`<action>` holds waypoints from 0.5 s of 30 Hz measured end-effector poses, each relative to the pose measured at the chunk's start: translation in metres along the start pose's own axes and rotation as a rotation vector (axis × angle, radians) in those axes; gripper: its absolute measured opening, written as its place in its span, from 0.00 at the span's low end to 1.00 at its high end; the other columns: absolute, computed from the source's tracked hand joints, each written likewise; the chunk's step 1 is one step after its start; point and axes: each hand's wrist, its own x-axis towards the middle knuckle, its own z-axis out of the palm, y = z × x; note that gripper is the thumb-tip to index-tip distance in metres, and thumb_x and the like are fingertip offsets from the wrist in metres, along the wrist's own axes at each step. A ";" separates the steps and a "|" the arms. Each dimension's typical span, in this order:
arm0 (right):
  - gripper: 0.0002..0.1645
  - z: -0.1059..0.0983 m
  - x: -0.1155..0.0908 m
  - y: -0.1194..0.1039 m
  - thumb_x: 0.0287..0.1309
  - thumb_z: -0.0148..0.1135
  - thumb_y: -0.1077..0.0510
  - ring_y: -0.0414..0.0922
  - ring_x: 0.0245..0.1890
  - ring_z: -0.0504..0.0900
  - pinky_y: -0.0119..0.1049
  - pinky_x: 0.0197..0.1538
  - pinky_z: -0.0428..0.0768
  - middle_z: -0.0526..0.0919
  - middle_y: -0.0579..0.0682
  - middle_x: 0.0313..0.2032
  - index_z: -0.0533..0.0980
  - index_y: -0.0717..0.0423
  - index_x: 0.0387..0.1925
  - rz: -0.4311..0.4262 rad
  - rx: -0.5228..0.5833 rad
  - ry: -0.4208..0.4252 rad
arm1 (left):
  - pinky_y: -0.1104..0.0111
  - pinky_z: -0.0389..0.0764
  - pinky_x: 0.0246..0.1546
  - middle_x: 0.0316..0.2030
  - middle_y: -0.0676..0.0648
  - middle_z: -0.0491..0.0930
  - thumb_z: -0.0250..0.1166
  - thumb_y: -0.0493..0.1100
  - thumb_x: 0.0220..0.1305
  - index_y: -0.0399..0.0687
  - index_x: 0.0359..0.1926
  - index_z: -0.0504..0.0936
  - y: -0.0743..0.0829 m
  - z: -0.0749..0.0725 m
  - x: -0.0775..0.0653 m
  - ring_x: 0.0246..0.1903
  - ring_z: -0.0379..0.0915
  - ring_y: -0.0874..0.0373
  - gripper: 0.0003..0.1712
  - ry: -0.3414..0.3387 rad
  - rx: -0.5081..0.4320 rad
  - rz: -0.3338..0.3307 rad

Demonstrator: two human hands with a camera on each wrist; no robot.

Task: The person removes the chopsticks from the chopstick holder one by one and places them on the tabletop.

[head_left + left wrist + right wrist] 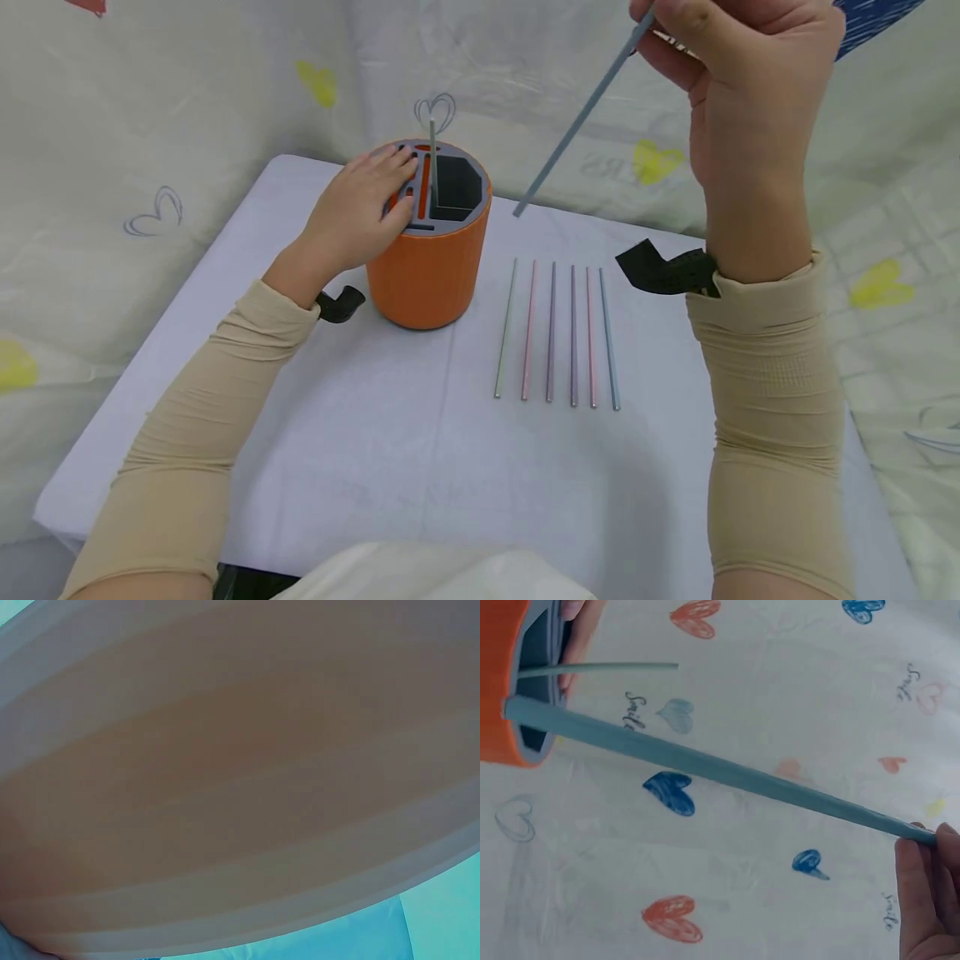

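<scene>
My right hand (pixel 757 92) pinches a thin blue stick (pixel 581 121) by its upper end, and the stick slants down to the left in the air. In the right wrist view the blue stick (pixel 727 776) stretches from the fingertips across to the orange container. My left hand (pixel 363 200) rests on the grey compartmented top (pixel 450 225) of the orange round container (pixel 427 279), fingers extended. A pale green stick (pixel 432 158) stands upright in the container, beside its large dark compartment. In the left wrist view a blurred brownish curved surface (pixel 240 772) fills most of the picture.
Several thin sticks (pixel 553 333) in green, pink, purple and blue lie side by side on the white-covered table (pixel 390 467), right of the container. A pale sheet with drawn hearts (pixel 225 83) hangs behind and around the table.
</scene>
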 end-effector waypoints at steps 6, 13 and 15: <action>0.14 -0.050 -0.005 0.003 0.48 0.67 0.79 0.56 0.30 0.87 0.43 0.44 0.87 0.87 0.64 0.30 0.82 0.79 0.41 0.271 -0.013 0.074 | 0.58 0.42 0.81 0.77 0.45 0.55 0.40 0.51 0.76 0.43 0.76 0.59 0.001 0.001 0.001 0.79 0.44 0.50 0.33 -0.006 -0.003 0.010; 0.11 -0.112 -0.010 0.018 0.51 0.67 0.77 0.50 0.32 0.90 0.38 0.41 0.88 0.89 0.58 0.31 0.85 0.72 0.39 0.565 -0.107 0.119 | 0.59 0.42 0.81 0.77 0.45 0.55 0.40 0.51 0.75 0.43 0.76 0.59 0.000 -0.001 -0.002 0.79 0.44 0.50 0.33 0.003 -0.011 0.002; 0.09 -0.129 -0.012 0.024 0.51 0.68 0.75 0.48 0.32 0.90 0.36 0.40 0.88 0.90 0.56 0.31 0.86 0.69 0.37 0.660 -0.156 0.125 | 0.59 0.42 0.81 0.77 0.46 0.55 0.40 0.51 0.75 0.43 0.76 0.59 0.000 -0.001 -0.002 0.79 0.44 0.50 0.33 0.003 -0.012 0.000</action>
